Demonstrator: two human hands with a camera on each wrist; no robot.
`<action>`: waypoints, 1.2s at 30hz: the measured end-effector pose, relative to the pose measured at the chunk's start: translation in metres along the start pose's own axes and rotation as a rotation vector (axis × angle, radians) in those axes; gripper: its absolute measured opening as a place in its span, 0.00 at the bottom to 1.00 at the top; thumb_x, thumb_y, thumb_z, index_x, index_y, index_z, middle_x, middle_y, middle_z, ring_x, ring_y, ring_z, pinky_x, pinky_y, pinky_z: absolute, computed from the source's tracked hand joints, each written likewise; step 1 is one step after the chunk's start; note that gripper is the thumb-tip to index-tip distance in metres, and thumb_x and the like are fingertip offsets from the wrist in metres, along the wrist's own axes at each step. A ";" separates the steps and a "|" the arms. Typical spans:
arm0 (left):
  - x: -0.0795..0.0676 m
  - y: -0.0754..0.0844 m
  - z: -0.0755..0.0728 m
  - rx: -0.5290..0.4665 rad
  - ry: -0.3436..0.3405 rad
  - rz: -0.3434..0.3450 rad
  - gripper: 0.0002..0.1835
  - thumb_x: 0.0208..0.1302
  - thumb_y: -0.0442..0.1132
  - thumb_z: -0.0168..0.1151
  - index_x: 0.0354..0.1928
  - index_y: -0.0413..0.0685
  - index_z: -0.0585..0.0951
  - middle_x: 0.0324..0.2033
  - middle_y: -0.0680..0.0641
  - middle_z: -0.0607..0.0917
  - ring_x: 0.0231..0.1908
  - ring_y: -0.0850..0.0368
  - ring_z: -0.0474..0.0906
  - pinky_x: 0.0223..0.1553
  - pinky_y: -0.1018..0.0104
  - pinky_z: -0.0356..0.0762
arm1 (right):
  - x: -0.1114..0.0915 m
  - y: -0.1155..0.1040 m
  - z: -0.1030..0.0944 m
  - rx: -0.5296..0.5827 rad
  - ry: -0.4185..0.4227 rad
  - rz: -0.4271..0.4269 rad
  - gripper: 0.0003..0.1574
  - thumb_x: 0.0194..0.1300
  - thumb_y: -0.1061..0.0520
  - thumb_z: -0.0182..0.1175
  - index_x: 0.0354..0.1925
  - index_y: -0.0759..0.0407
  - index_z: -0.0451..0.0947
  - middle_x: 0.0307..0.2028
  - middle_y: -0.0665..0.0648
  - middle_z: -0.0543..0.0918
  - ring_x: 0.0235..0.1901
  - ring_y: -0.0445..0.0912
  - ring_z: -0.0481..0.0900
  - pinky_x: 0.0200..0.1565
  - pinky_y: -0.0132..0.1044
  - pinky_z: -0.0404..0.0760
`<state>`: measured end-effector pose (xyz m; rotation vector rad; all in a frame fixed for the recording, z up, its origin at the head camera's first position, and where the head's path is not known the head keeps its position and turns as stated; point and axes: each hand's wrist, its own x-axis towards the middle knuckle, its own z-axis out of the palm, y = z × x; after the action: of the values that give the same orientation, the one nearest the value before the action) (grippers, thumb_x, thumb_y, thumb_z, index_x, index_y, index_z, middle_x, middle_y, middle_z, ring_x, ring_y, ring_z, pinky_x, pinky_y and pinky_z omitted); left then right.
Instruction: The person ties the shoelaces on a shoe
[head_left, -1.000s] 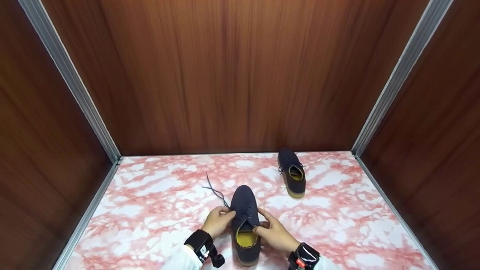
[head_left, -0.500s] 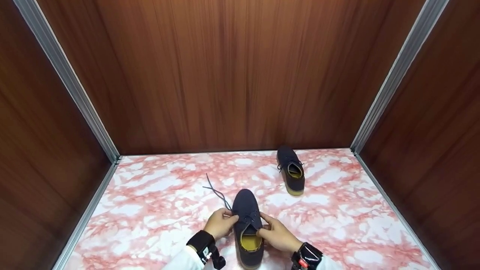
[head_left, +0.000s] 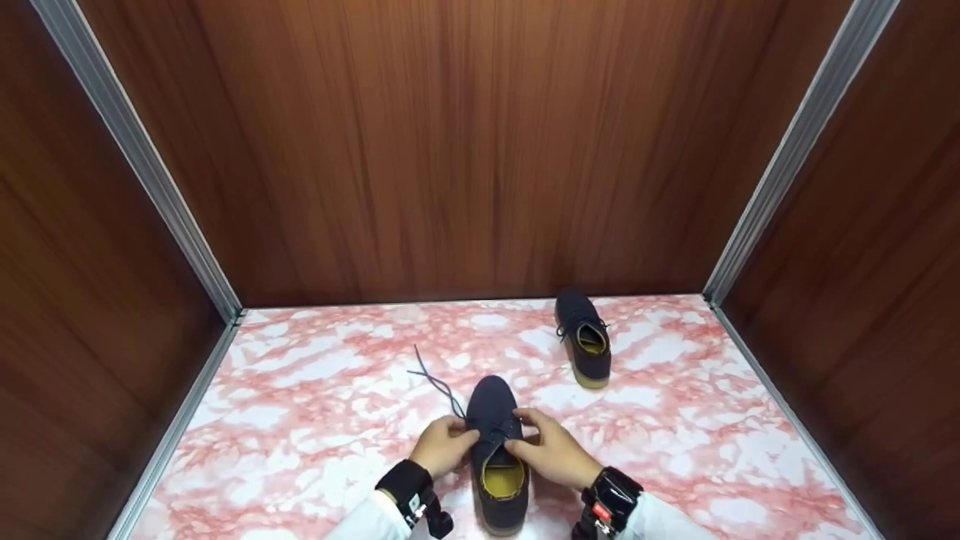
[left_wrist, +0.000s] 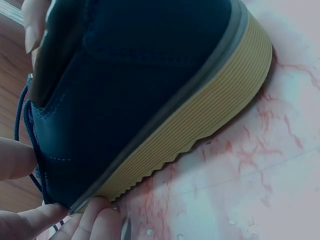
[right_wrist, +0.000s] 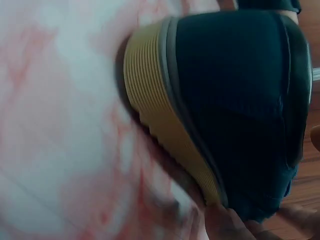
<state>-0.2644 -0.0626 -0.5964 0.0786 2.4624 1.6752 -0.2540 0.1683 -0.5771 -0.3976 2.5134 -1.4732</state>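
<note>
A dark navy lace-up shoe (head_left: 493, 397) with a yellow insole stands toe-forward near the front, between both hands. My left hand (head_left: 442, 448) grips its left side, the thumb on the upper beside the lacing. In the left wrist view, fingertips (left_wrist: 102, 212) of that hand sit low at the ribbed tan sole (left_wrist: 200, 117). On the other side my right hand (head_left: 556, 454) holds the shoe, its thumb by the eyelets and its index finger farther forward. A long loose lace (head_left: 435, 381) trails from the left side onto the surface, its two ends crossing.
The matching shoe (head_left: 583, 341), its lace tied, stands farther back on the right, near the rear panel. Brown wood-grain panels (head_left: 450, 150) with grey metal corner posts (head_left: 150, 165) enclose the red-and-white marbled surface (head_left: 300, 420) at the back and sides.
My right hand has shifted forward along the shoe, its thumb moving from the opening's edge toward the eyelets. The near shoe sits slightly farther right in view; my left hand keeps its grip.
</note>
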 end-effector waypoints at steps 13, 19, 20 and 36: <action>-0.002 -0.005 0.003 -0.010 -0.022 -0.022 0.22 0.70 0.45 0.65 0.54 0.31 0.79 0.39 0.43 0.87 0.29 0.56 0.82 0.26 0.63 0.85 | 0.026 -0.013 0.004 -0.405 0.057 -0.246 0.17 0.66 0.47 0.71 0.47 0.55 0.86 0.52 0.58 0.86 0.55 0.54 0.83 0.62 0.54 0.79; -0.002 -0.006 0.003 -0.018 -0.015 -0.023 0.22 0.70 0.44 0.65 0.54 0.32 0.78 0.40 0.43 0.87 0.29 0.57 0.82 0.26 0.64 0.84 | 0.035 -0.018 0.005 -0.437 0.055 -0.243 0.13 0.63 0.49 0.73 0.41 0.54 0.88 0.42 0.53 0.89 0.47 0.49 0.85 0.54 0.47 0.82; -0.002 -0.007 0.003 -0.023 -0.013 -0.021 0.22 0.70 0.44 0.65 0.54 0.32 0.78 0.40 0.42 0.88 0.28 0.57 0.82 0.26 0.64 0.84 | 0.036 -0.019 0.005 -0.433 0.055 -0.238 0.12 0.62 0.49 0.74 0.40 0.53 0.88 0.41 0.52 0.89 0.45 0.48 0.85 0.52 0.46 0.83; 0.000 -0.011 0.002 -0.034 -0.009 0.025 0.22 0.71 0.44 0.64 0.56 0.31 0.78 0.41 0.40 0.88 0.31 0.56 0.83 0.26 0.68 0.80 | 0.041 -0.024 0.005 -0.424 0.124 -0.206 0.08 0.62 0.55 0.74 0.27 0.50 0.84 0.28 0.47 0.86 0.29 0.38 0.79 0.37 0.35 0.79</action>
<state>-0.2635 -0.0643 -0.6070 0.1134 2.4350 1.7227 -0.2879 0.1396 -0.5598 -0.6676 2.9625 -1.0394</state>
